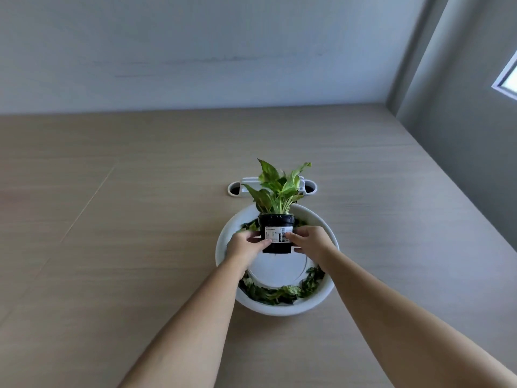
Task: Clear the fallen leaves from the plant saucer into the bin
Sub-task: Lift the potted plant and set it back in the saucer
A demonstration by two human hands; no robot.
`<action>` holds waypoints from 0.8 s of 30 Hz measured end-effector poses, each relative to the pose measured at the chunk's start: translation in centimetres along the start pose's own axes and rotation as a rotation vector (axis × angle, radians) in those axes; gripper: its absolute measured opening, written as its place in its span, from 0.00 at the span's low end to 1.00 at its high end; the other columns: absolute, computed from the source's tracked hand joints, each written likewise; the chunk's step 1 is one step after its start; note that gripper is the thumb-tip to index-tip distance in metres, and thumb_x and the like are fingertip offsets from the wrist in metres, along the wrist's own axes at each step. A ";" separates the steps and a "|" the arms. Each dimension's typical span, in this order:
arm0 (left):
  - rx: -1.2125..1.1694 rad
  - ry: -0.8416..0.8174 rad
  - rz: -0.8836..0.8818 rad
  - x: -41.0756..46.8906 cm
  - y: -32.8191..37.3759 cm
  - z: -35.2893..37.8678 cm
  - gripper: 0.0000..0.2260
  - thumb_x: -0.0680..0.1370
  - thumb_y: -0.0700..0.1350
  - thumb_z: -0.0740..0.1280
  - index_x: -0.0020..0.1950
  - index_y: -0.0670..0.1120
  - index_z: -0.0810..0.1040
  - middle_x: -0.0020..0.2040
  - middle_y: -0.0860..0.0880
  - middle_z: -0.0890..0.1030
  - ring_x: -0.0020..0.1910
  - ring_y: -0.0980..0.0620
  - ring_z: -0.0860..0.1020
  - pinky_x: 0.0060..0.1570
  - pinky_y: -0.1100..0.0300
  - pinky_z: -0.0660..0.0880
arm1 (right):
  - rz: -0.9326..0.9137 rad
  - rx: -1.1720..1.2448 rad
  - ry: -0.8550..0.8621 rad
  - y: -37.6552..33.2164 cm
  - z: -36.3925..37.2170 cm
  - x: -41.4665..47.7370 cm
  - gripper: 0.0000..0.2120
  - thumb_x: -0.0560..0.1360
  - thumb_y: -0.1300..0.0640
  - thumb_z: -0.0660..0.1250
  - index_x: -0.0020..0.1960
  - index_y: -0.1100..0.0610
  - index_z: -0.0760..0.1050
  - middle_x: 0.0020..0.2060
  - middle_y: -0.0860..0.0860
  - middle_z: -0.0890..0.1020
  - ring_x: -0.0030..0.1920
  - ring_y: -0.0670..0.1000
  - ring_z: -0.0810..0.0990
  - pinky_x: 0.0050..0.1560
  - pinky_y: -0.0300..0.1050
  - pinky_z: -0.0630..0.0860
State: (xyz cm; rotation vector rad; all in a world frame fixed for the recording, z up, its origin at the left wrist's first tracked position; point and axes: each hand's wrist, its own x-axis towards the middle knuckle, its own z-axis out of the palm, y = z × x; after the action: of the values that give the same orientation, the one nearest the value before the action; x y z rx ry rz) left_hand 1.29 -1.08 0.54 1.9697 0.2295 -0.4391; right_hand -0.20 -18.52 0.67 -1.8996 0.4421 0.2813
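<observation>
left hand [242,245] + right hand [309,240]: clasp black plant pot [277,233] from both sides | white saucer [282,309] on counter [140,247]: fallen leaves [279,294] ring its floor

My left hand [242,245] and right hand [310,238] clamp the black pot [277,233] from either side, so my forearms block both near approaches to the white saucer [330,289]. The pot and its plant [279,189] stand over the saucer's far half. The saucer's bare middle lies open between my wrists, and the fallen leaves [279,294] banked along its near rim can be reached from above. Just beyond the saucer a white cable grommet [237,189] sits in the worktop [112,219]. The worktop is free out to its left edge and far edge. Walls close off the far and right edges.
</observation>
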 end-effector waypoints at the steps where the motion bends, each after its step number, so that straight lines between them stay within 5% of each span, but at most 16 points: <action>1: -0.021 0.019 0.012 0.0 0.3 -0.1 0.18 0.70 0.48 0.75 0.59 0.47 0.81 0.55 0.48 0.84 0.55 0.47 0.80 0.60 0.50 0.77 | -0.022 -0.007 0.002 -0.3 -0.2 -0.1 0.13 0.73 0.54 0.70 0.55 0.59 0.80 0.48 0.54 0.84 0.52 0.55 0.83 0.51 0.49 0.81; 4: -0.071 0.065 0.042 -0.3 0.6 -0.2 0.17 0.70 0.43 0.75 0.58 0.47 0.80 0.54 0.48 0.84 0.54 0.49 0.81 0.59 0.54 0.76 | -0.085 -0.004 0.015 -0.9 -0.2 -0.6 0.16 0.73 0.59 0.70 0.60 0.59 0.77 0.50 0.52 0.83 0.49 0.51 0.80 0.39 0.40 0.76; 13: -0.047 0.128 0.057 -1.0 -1.3 1.1 0.16 0.71 0.45 0.74 0.58 0.49 0.79 0.54 0.49 0.85 0.53 0.50 0.81 0.53 0.59 0.74 | -0.111 0.064 0.022 1.9 0.9 -0.4 0.19 0.69 0.67 0.71 0.59 0.57 0.77 0.56 0.53 0.82 0.49 0.50 0.79 0.56 0.47 0.75; 18: -0.055 0.117 0.061 -1.4 -2.0 1.2 0.13 0.73 0.41 0.72 0.57 0.48 0.79 0.52 0.50 0.84 0.47 0.55 0.78 0.46 0.64 0.71 | -0.108 0.070 0.013 2.6 1.2 -0.7 0.19 0.69 0.66 0.71 0.57 0.51 0.78 0.55 0.50 0.82 0.40 0.46 0.81 0.51 0.43 0.73; 24: -0.051 0.115 0.063 -1.3 -2.7 1.6 0.13 0.72 0.40 0.73 0.56 0.48 0.80 0.50 0.51 0.84 0.46 0.56 0.79 0.50 0.63 0.73 | -0.085 0.035 0.030 3.3 1.3 -0.8 0.19 0.69 0.66 0.71 0.58 0.53 0.76 0.52 0.51 0.84 0.45 0.50 0.83 0.45 0.38 0.73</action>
State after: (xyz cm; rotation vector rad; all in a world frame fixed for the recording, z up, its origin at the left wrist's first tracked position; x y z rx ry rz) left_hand -1.19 -1.31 -1.73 1.9488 0.2487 -0.2768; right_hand -2.32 -18.23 -2.24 -1.8853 0.3835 0.1882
